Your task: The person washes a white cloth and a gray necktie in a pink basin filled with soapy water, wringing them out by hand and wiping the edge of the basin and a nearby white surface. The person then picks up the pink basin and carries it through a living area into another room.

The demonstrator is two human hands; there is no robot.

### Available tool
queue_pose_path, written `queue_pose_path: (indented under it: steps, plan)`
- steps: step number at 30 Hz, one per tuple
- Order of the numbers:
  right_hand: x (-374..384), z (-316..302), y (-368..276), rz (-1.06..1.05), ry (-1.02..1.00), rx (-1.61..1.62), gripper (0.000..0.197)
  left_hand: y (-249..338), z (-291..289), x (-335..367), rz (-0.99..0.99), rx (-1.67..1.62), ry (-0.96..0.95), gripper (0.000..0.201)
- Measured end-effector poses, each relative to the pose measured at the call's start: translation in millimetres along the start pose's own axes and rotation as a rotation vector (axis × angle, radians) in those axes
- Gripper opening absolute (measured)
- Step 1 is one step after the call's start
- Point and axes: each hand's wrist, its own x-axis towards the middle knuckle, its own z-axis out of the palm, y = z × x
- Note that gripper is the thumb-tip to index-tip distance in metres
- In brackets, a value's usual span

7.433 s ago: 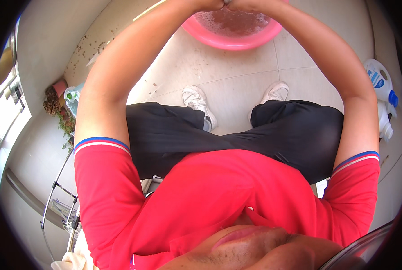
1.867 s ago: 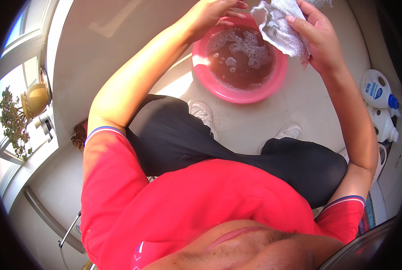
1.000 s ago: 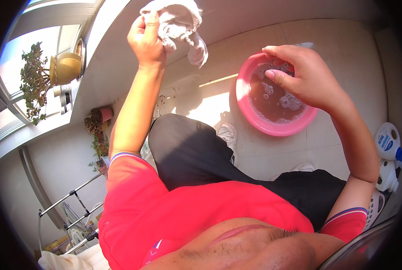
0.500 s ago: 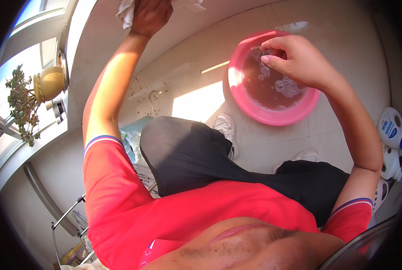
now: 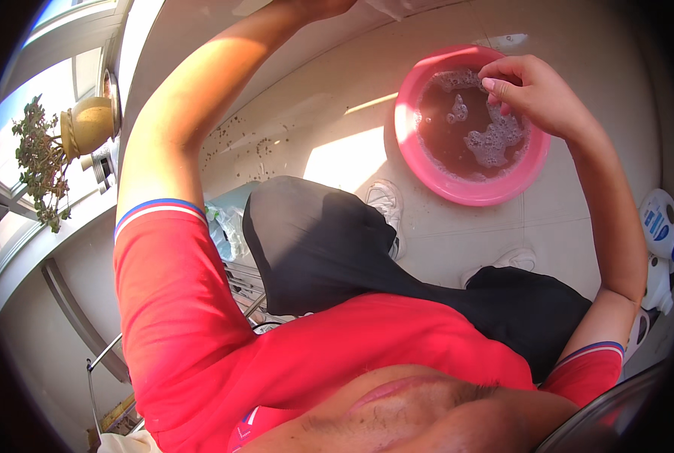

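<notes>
My left hand (image 5: 310,6) is raised to the top edge of the view and mostly cut off there. It grips a white wet cloth (image 5: 393,7), of which only a corner shows. My right hand (image 5: 533,94) hovers over the far right side of a pink round basin (image 5: 409,143) on the tiled floor. Its fingers are curled together with nothing in them. The basin holds brown murky water with patches of white foam (image 5: 495,140). I am seated, with my black trousers and white sneakers (image 5: 386,200) just short of the basin.
White and blue detergent bottles (image 5: 658,226) stand on the floor at the right. A yellow pot with a trailing plant (image 5: 84,124) sits on the window ledge at the left. A crumpled plastic bag (image 5: 227,226) and a metal wire rack (image 5: 239,283) are beside my left leg.
My left arm has lifted the cloth higher, almost out of view at the top. My right hand stays over the basin, which now sits further right in the view.
</notes>
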Motion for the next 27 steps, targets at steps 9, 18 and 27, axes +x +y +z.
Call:
queue_pose_path:
  steps: [9, 18, 27]
  plan:
    - [1.9, 19.3, -27.8, -0.132, -0.132, -0.027, 0.027, -28.0, 15.8, -45.4, 0.297, 0.408, 0.159, 0.036]
    - [11.4, 3.3, 14.1, 0.101, -0.021, 0.085, 0.034, -52.2, -10.2, -176.7, 0.127, 0.385, 0.395, 0.024]
    - [17.7, 24.3, -7.1, 0.027, -0.081, 0.1, 0.031, 25.5, -13.5, 74.9, 0.257, -0.094, 0.346, 0.017]
